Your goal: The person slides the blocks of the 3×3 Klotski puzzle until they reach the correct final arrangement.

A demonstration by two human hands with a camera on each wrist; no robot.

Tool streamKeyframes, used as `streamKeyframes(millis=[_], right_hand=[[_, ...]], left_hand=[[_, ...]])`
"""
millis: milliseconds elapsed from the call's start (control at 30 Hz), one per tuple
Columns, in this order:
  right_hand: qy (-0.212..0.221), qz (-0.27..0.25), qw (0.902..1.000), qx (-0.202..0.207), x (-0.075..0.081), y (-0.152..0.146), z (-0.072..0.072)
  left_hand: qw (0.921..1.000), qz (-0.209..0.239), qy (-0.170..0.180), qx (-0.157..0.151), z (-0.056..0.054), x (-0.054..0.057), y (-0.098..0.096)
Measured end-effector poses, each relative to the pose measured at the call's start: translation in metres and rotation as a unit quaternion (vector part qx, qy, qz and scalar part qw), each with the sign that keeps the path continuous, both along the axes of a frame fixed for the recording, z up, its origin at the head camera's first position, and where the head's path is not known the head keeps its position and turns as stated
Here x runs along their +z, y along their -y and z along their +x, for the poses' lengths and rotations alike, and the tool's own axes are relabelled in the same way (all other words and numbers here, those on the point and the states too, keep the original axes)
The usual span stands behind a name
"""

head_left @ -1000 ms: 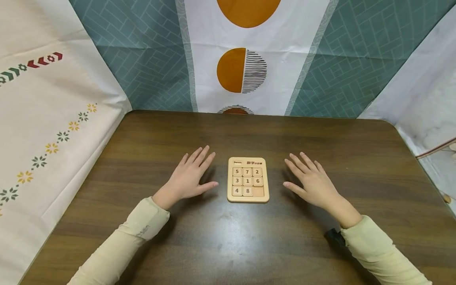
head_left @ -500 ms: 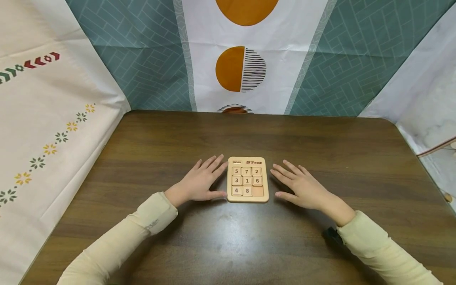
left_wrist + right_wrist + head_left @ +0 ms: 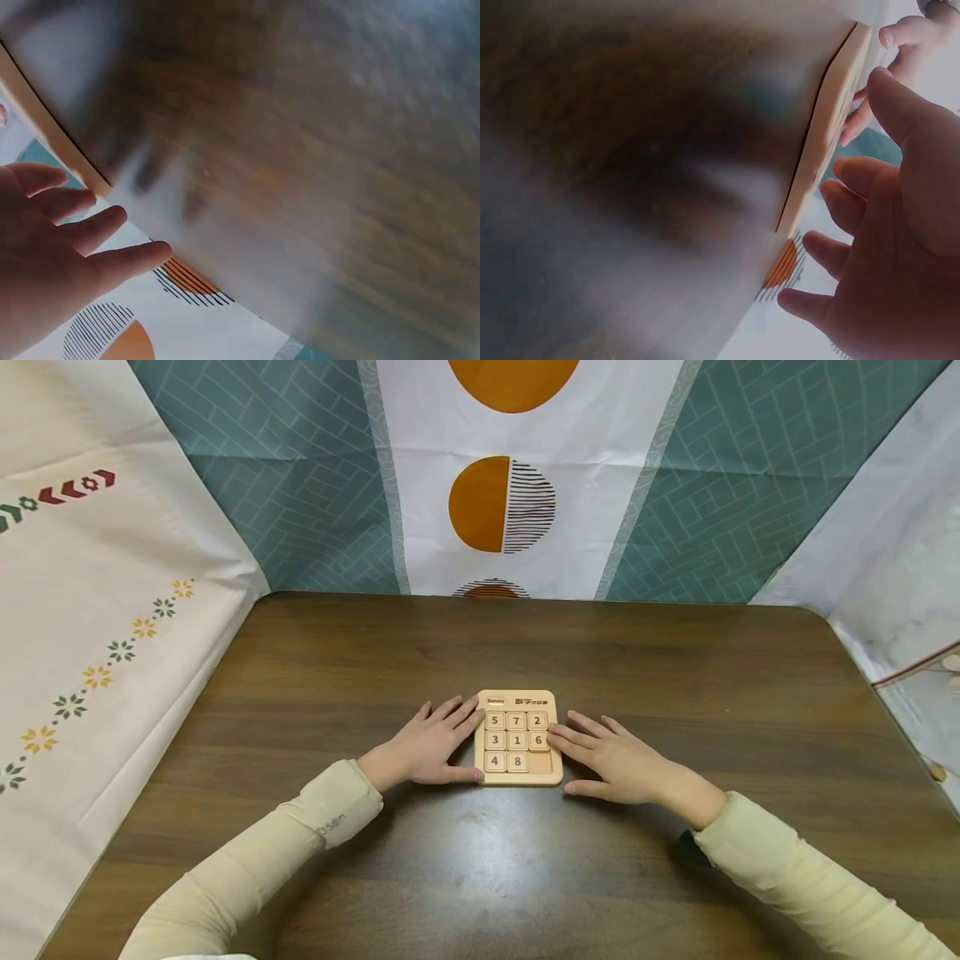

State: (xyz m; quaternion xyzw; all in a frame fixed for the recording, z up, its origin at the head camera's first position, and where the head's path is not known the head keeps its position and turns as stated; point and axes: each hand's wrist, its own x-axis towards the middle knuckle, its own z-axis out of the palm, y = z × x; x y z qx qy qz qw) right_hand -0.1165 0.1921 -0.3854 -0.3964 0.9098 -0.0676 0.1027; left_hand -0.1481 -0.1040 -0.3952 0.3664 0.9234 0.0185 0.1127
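Number puzzle (image 3: 517,741) lies flat on the table (image 3: 375,652) between my left hand (image 3: 429,750) and right hand (image 3: 626,766), both spread, gripping nothing, fingertips at its sides. I'd guess a stray right-finger press could nudge the 6 tile (image 3: 537,742) into the empty slot (image 3: 539,763) near that thumb; the head view shows the numbers, while both wrist views catch only the puzzle's edge.

Bright, fairly even light left the head view mostly sharp, the number puzzle (image 3: 517,779) legible. A pale glare sat on the near middle of the worktop (image 3: 468,839). Both wrist views were dimmer, the wood blurred under hazy reflections; the right fingers (image 3: 829,253) looked dark against washed-out white.
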Motion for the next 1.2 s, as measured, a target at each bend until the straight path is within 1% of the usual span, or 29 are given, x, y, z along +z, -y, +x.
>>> streamKeyframes(millis=[233, 400, 633, 800, 967, 1200], right_hand=[[-0.003, 0.006, 0.9998, 0.016, 0.001, 0.006, 0.000], [-0.001, 0.015, 0.9996, 0.024, -0.001, 0.009, -0.001], [0.005, 0.014, 0.9997, 0.021, -0.002, 0.010, -0.001], [0.012, 0.013, 0.9997, 0.018, -0.001, 0.010, 0.002], [0.006, 0.016, 0.9995, 0.025, 0.001, 0.011, 0.005], [0.015, 0.012, 0.9995, 0.026, 0.003, 0.011, 0.009]], left_hand=[[0.9997, -0.025, 0.005, 0.005, 0.000, -0.002, -0.003], [0.9995, -0.030, 0.012, 0.007, 0.000, -0.001, -0.005], [0.9993, -0.034, 0.013, 0.008, 0.000, 0.000, -0.005], [0.9989, -0.041, 0.018, 0.012, 0.001, 0.001, -0.007], [0.9986, -0.047, 0.021, 0.014, 0.001, 0.003, -0.008], [0.9986, -0.046, 0.024, 0.013, 0.000, 0.005, -0.009]])
